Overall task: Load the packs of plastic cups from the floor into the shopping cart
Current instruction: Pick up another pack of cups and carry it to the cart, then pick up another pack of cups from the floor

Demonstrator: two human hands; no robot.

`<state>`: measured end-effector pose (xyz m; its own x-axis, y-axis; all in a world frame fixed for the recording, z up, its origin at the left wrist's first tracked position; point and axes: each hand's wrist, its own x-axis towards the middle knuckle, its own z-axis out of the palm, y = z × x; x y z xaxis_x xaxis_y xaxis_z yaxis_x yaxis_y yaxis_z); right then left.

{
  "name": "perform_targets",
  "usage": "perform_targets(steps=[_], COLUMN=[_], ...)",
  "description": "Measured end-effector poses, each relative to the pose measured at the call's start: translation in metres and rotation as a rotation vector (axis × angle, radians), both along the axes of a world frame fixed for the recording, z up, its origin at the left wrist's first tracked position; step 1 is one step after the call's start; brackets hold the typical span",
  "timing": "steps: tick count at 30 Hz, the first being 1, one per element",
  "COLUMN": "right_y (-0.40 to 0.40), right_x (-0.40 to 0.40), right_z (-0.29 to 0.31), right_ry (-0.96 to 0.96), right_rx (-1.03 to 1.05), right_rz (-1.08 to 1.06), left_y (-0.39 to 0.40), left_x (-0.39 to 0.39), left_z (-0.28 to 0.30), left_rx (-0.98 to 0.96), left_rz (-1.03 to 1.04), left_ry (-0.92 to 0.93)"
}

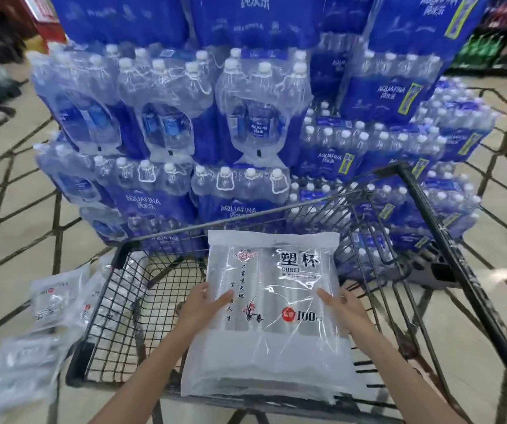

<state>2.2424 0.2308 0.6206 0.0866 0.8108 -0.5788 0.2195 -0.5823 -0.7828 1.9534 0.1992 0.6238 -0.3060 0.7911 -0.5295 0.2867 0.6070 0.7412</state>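
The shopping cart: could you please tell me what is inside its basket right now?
Only the pack of plastic cups, gripped by the left hand and right hand over the shopping cart. Visible mesh shows nothing else; the pack hides the rest.

One pack of cups (272, 304) over one cart (429, 228); three packs (51, 298) on the floor

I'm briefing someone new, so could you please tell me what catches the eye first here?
A tall stack of blue shrink-wrapped water bottle packs fills the background. In front, both hands, left hand and right hand, hold a clear plastic pack of cups over the black wire shopping cart; more cup packs lie on the floor at left.
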Motion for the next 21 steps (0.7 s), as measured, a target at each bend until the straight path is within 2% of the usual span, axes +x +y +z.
perform_targets(steps=[8, 12, 14, 17, 21], right_y=[-0.002, 0.006, 0.011, 0.016, 0.001], right_x=[0.013, 0.009, -0.01, -0.061, -0.165], right_z=[0.014, 0.035, 0.055, 0.081, 0.095], right_ry=[0.039, -0.363, -0.455, -0.434, -0.23], right_rx=[0.138, 0.392, 0.529, 0.698, 0.732], right_rz=[-0.046, -0.003, 0.08, 0.25, 0.561], left_y=[-0.012, -0.025, -0.039, -0.075, -0.161], left_x=[-0.007, -0.023, -0.038, -0.072, -0.133], left_z=[0.002, 0.013, 0.023, 0.038, 0.058], left_rx=[0.056, 0.092, 0.114, 0.159, 0.143], left_rz=[0.004, 0.048, 0.073, 0.128, 0.323], left_ry=[-0.001, 0.036, 0.078, 0.196, 0.38])
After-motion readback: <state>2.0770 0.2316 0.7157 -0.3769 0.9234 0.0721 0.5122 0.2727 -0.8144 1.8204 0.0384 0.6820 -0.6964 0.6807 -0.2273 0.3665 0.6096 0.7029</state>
